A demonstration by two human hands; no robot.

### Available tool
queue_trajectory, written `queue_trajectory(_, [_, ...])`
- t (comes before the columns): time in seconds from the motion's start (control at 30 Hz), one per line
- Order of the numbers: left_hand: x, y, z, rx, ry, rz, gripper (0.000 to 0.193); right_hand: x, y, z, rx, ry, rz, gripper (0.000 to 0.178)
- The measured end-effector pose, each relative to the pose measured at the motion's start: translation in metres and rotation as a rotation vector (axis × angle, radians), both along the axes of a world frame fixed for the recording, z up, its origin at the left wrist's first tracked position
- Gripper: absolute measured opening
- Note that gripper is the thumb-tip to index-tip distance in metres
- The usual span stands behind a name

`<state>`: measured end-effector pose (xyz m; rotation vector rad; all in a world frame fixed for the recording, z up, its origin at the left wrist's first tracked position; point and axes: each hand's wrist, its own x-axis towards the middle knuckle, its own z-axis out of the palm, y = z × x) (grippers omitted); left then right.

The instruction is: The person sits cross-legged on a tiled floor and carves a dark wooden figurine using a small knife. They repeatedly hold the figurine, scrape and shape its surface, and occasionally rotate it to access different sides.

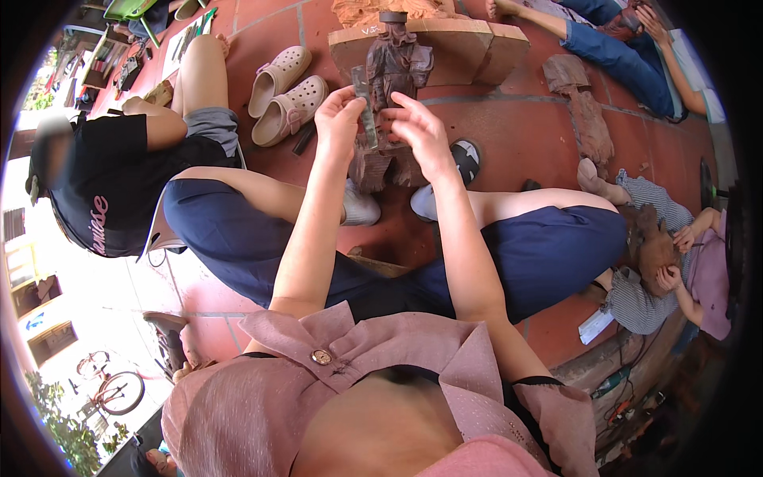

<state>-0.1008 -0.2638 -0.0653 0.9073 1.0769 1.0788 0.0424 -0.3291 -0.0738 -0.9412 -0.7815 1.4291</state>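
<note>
My left hand [339, 121] pinches a thin, flat grey-green strip [364, 107] between thumb and fingers; whether it is metal or abrasive sheet I cannot tell. Just behind the strip stands a dark brown carved wooden statue [395, 67], a robed figure with a flat-topped hat. Its rough base [389, 167] rests on the floor between my feet. On the statue's right side is my right hand [417, 131], fingers apart and nothing held. Whether its fingertips touch the wood is unclear. Both hands partly hide the figure's lower body.
A large wooden block [469, 52] lies behind the statue. Beige clogs [290, 99] sit at the left, near a seated person in black [111, 175]. Another carved wooden piece [588, 119] lies on the right. Someone at far right handles a wooden carving [658, 258].
</note>
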Motion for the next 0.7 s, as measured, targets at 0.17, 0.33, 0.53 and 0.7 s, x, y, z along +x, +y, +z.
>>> queue_trajectory(0.17, [0.024,-0.038,-0.014,0.181,0.216,-0.122,0.039,-0.008,0.015,-0.018,-0.139,-0.057,-0.144,0.015])
queue_trajectory(0.33, [0.022,-0.059,0.0,-0.058,0.322,-0.256,0.053,-0.007,0.025,-0.024,-0.159,-0.025,-0.175,0.018])
queue_trajectory(0.53, [0.016,-0.027,0.01,0.128,0.502,-0.168,0.019,-0.014,0.062,-0.026,-0.022,-0.202,-0.192,0.027])
queue_trajectory(0.7, [0.018,-0.009,-0.013,0.106,0.256,-0.099,0.014,-0.015,0.082,-0.031,-0.178,-0.131,-0.136,0.025])
